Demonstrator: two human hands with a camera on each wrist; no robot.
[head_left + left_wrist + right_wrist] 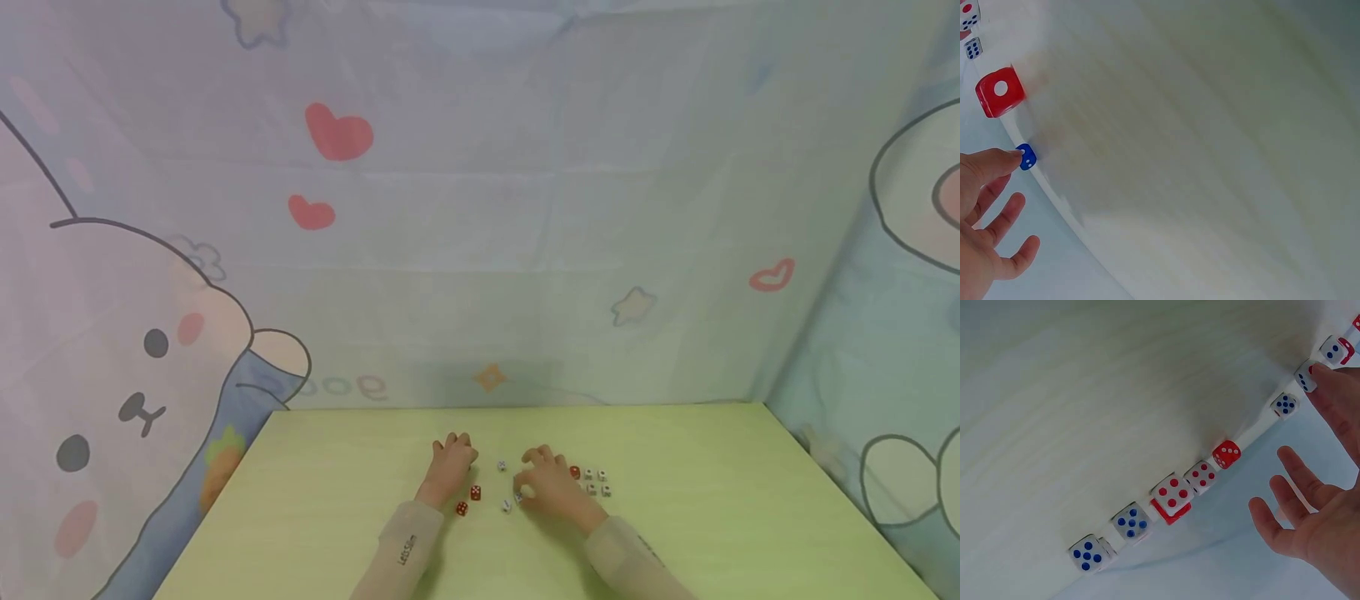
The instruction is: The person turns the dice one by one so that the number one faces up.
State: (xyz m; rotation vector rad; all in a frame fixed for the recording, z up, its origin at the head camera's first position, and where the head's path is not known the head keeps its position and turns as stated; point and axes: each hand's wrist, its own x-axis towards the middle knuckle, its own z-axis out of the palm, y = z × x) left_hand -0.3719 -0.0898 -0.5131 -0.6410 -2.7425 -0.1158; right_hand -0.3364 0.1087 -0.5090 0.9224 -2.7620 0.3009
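My left hand (450, 462) is low at the table's middle; in the left wrist view its thumb and forefinger pinch a small blue die (1027, 157), while the other fingers spread loosely. Near it are two red dice, one closer to the middle (476, 492) and one nearer me (462, 507). My right hand (551, 486) pinches a white die (1305, 376) with blue pips between thumb and forefinger, its remaining fingers extended. Between the hands lie white dice, one farther back (502, 466) and one nearer me (506, 506).
Right of the right hand, a red die (575, 472) and several white dice (602, 475) stand close together. The right wrist view shows them as a row along the surface, including a red die (1227, 454). A patterned cloth (480, 208) hangs behind the yellow-green table (337, 467).
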